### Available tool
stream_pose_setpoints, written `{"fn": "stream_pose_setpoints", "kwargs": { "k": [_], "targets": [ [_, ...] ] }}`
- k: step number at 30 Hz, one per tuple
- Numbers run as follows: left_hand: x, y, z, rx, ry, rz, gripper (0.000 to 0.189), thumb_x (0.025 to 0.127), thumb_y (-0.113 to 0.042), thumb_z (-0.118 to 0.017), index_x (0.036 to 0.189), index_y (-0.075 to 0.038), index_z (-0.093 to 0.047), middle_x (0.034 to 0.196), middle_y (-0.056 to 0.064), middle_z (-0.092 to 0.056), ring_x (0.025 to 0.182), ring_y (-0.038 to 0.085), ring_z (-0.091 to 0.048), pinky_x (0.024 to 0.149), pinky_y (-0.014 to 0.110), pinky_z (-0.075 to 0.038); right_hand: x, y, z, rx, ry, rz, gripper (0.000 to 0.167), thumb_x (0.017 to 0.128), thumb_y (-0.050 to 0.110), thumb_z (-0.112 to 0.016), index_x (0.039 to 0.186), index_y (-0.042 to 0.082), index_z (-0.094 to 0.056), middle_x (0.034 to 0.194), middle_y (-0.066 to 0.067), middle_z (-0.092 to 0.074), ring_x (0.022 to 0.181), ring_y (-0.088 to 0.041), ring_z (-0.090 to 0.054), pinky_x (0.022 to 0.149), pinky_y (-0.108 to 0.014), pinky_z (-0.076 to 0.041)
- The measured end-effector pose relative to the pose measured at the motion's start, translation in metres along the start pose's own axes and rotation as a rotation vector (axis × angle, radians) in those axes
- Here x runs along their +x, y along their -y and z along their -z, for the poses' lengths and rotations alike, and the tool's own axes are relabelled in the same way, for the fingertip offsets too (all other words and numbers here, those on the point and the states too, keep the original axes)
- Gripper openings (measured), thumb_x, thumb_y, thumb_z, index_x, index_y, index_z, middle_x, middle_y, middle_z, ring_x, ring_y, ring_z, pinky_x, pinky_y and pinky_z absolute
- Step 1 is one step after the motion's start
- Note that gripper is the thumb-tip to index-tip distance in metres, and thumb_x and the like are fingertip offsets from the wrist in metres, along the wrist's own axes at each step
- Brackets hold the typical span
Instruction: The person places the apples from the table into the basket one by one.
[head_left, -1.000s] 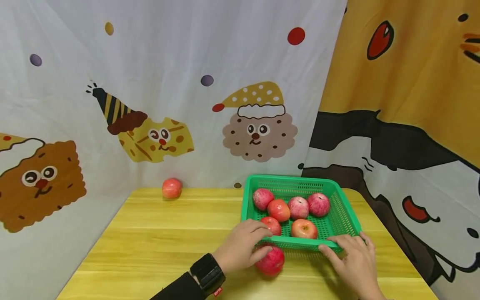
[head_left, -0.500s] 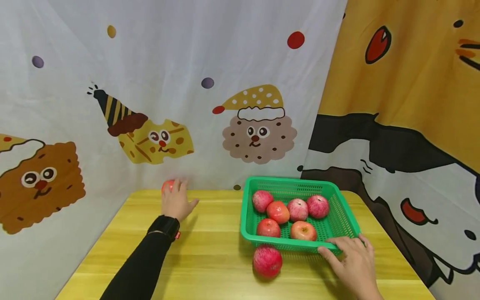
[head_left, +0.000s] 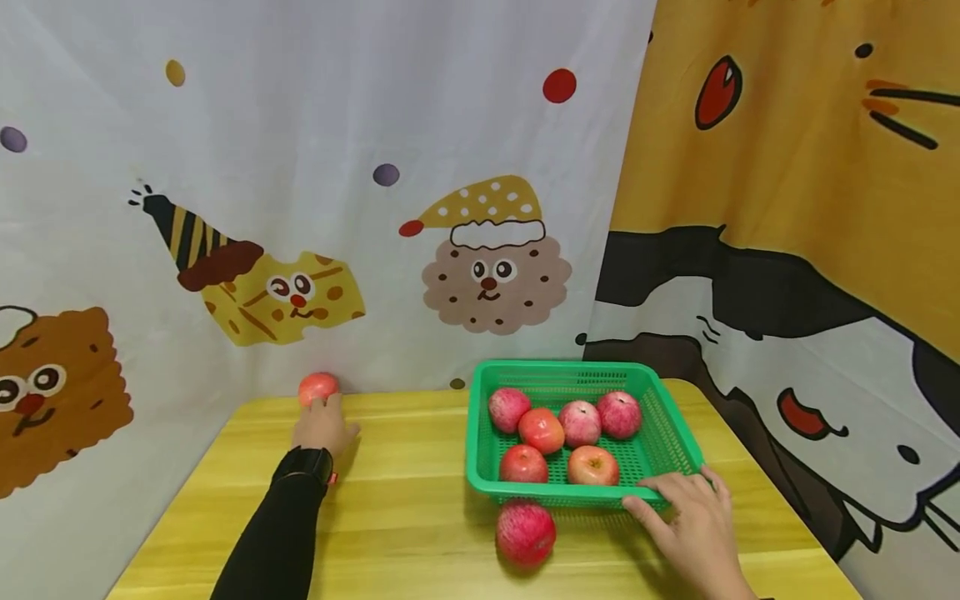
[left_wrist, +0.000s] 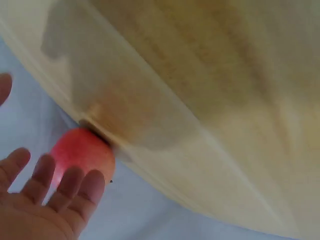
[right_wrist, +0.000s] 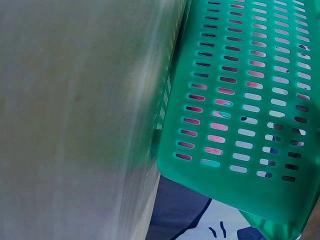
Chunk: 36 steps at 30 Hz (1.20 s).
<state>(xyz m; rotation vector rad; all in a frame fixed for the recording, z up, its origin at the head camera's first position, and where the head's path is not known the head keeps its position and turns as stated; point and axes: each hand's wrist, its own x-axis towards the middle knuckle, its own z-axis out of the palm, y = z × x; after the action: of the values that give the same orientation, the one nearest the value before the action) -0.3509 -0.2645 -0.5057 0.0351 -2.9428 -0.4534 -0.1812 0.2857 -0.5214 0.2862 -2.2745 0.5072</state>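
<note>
At the table's back left edge, a red apple (head_left: 318,387) sits against the cloth. My left hand (head_left: 324,427) reaches to it, with the fingers over its near side. In the left wrist view the fingers (left_wrist: 75,187) extend in front of the apple (left_wrist: 82,152), not wrapped round it; contact is hard to tell. My right hand (head_left: 693,517) holds the near right corner of a green plastic basket (head_left: 540,492), thumb outside and fingers over the rim. Several apples (head_left: 580,423) lie inside. The basket's slotted wall (right_wrist: 240,125) fills much of the right wrist view, without the hand.
A large red apple (head_left: 525,533) rests on the wooden table (head_left: 397,475) just in front of the basket. Printed cloth (head_left: 480,125) hangs right behind the table's back edge and along the right side.
My left hand has gone from the basket's front and the near apple to the far left apple. My right hand stays on the basket corner. The head view has turned slightly right.
</note>
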Motion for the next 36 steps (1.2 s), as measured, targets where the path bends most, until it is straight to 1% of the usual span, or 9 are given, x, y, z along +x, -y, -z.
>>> {"fn": "stream_pose_setpoints", "kwargs": {
  "k": [3, 5, 11, 16, 21, 25, 28, 33, 36],
  "targets": [
    [0.002, 0.007, 0.009, -0.005, -0.085, 0.022, 0.072, 0.093, -0.033, -0.080, 0.145, 0.006, -0.049, 0.141, 0.042, -0.048, 0.122, 0.066, -0.050, 0.096, 0.074, -0.049, 0.003, 0.003, -0.001, 0.010, -0.008, 0.020, 0.030, 0.075, 0.038, -0.094, 0.093, 0.020, -0.078, 0.092, 0.002, -0.078, 0.087, -0.026, -0.061, 0.114, -0.061, -0.030],
    [0.006, 0.015, 0.018, -0.021, -0.087, 0.046, 0.077, 0.092, -0.035, -0.081, 0.148, 0.004, -0.044, 0.147, 0.040, -0.041, 0.126, 0.068, -0.043, 0.096, 0.076, -0.047, 0.006, 0.005, -0.001, 0.020, -0.013, 0.029, 0.030, 0.075, 0.038, -0.094, 0.093, 0.021, -0.078, 0.092, 0.002, -0.078, 0.087, -0.026, -0.061, 0.114, -0.060, -0.030],
    [0.012, 0.040, 0.035, -0.046, 0.037, 0.123, 0.091, 0.094, -0.039, -0.078, 0.162, -0.003, -0.029, 0.163, 0.035, -0.023, 0.136, 0.076, -0.023, 0.099, 0.088, -0.036, 0.008, 0.011, 0.000, 0.045, -0.013, 0.047, 0.030, 0.075, 0.039, -0.093, 0.094, 0.020, -0.078, 0.093, 0.002, -0.078, 0.088, -0.025, -0.061, 0.116, -0.055, -0.028],
    [0.009, 0.039, 0.034, -0.041, 0.094, 0.110, 0.086, 0.093, -0.038, -0.078, 0.158, 0.000, -0.037, 0.159, 0.037, -0.031, 0.123, 0.073, -0.046, 0.095, 0.080, -0.048, 0.006, 0.012, 0.006, 0.066, -0.019, 0.058, 0.030, 0.074, 0.036, -0.094, 0.094, 0.021, -0.079, 0.093, 0.003, -0.078, 0.086, -0.024, -0.059, 0.115, -0.053, -0.028],
    [-0.003, 0.016, 0.014, -0.014, 0.009, 0.031, 0.074, 0.089, -0.033, -0.082, 0.147, 0.002, -0.051, 0.141, 0.039, -0.047, 0.101, 0.064, -0.060, 0.086, 0.070, -0.057, 0.006, 0.010, 0.011, 0.062, -0.005, 0.032, 0.030, 0.073, 0.034, -0.094, 0.094, 0.020, -0.078, 0.093, 0.002, -0.078, 0.087, -0.024, -0.059, 0.114, -0.056, -0.028],
    [-0.026, 0.001, -0.006, -0.001, -0.108, -0.097, 0.069, 0.086, -0.023, -0.086, 0.143, 0.000, -0.055, 0.134, 0.036, -0.052, 0.086, 0.056, -0.063, 0.075, 0.063, -0.060, 0.006, 0.008, 0.010, 0.047, -0.002, 0.020, 0.030, 0.074, 0.036, -0.094, 0.093, 0.020, -0.078, 0.092, 0.001, -0.078, 0.085, -0.026, -0.060, 0.113, -0.060, -0.030],
    [-0.049, -0.009, -0.011, -0.057, -0.094, -0.171, 0.072, 0.084, -0.022, -0.088, 0.144, -0.001, -0.055, 0.132, 0.035, -0.055, 0.080, 0.045, -0.067, 0.071, 0.054, -0.061, 0.005, 0.006, 0.007, 0.035, 0.004, 0.017, 0.031, 0.074, 0.036, -0.094, 0.093, 0.019, -0.078, 0.091, 0.001, -0.078, 0.085, -0.028, -0.061, 0.111, -0.061, -0.031],
    [-0.085, -0.047, -0.009, -0.299, 0.045, -0.129, 0.079, 0.087, -0.032, -0.089, 0.152, -0.006, -0.052, 0.143, 0.026, -0.055, 0.106, 0.034, -0.071, 0.084, 0.047, -0.063, 0.004, 0.002, 0.005, 0.029, 0.014, -0.003, 0.031, 0.072, 0.033, -0.095, 0.094, 0.019, -0.078, 0.091, -0.001, -0.078, 0.086, -0.029, -0.061, 0.111, -0.063, -0.030],
    [-0.101, -0.087, 0.004, -0.442, -0.002, -0.168, 0.080, 0.087, -0.033, -0.089, 0.154, -0.010, -0.051, 0.147, 0.019, -0.055, 0.119, 0.031, -0.068, 0.091, 0.047, -0.063, 0.003, 0.003, 0.004, 0.035, 0.013, -0.011, 0.030, 0.073, 0.033, -0.095, 0.094, 0.019, -0.079, 0.092, -0.001, -0.078, 0.086, -0.030, -0.061, 0.111, -0.065, -0.030]
  ]
}}
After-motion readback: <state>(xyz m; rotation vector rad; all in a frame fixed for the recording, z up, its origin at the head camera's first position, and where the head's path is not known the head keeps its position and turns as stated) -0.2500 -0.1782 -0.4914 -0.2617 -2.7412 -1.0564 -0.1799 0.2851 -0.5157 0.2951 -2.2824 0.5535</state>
